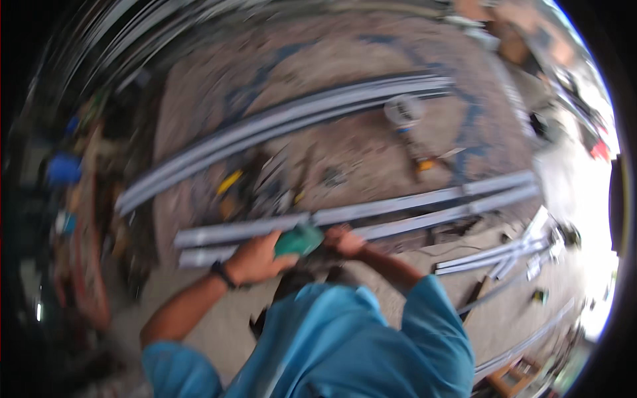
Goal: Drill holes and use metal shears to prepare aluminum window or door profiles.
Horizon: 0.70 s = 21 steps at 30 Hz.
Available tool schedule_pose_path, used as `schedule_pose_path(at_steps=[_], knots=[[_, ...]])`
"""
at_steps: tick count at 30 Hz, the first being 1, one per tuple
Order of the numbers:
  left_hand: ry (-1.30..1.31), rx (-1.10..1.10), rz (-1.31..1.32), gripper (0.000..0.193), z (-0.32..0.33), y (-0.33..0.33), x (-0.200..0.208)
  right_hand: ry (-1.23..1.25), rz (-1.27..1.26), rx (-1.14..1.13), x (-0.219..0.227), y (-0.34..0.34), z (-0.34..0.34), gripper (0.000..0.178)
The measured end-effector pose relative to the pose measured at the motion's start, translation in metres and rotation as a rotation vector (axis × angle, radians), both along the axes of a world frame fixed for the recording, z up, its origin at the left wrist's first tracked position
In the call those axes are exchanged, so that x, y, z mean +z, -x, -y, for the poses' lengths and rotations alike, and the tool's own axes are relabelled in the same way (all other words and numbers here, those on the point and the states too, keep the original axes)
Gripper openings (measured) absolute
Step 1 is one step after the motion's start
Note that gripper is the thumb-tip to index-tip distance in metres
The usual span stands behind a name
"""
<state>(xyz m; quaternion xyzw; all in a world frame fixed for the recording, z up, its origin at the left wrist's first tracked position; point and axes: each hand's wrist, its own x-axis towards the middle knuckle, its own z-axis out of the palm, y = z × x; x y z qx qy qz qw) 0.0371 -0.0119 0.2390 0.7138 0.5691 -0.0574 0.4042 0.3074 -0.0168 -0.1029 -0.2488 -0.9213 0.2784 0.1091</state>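
Observation:
My left hand [259, 257], with a dark band on its wrist, is closed around a rounded green object [300, 240]; blur hides its kind. Beside the far end of this object is my right hand [345, 240], its fingers smeared by motion, so I cannot tell whether it grips anything. Both hands are over the near edge of the worktable, right by a pair of long pale metal profiles [388, 207] lying side by side. Part of the nearer profile is hidden behind my hands and the green object.
Another long bundle of pale profiles [285, 119] crosses the worktable [192, 93] farther back. Between them lie a white round container [403, 110], a yellow-handled tool [229, 182] and blurred tools. Short profiles [491, 257] lie at the right; a blue container [64, 169] stands left.

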Motion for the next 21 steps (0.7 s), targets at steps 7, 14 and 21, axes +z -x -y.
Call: schedule_pose_path(at_steps=[7,14,21], knots=[[0.503,0.796,1.557,0.065,0.074,0.124,0.018,-0.102,-0.093,-0.047,0.05,0.003,-0.011,0.041],[-0.171,0.704,0.353,0.094,0.048,0.188,0.009,-0.111,-0.004,-0.079,0.074,0.009,0.005,0.051],[-0.356,0.699,-0.453,0.1,0.0,0.364,-0.216,0.197,-0.091,-0.709,0.131,0.02,-0.032,0.018]])
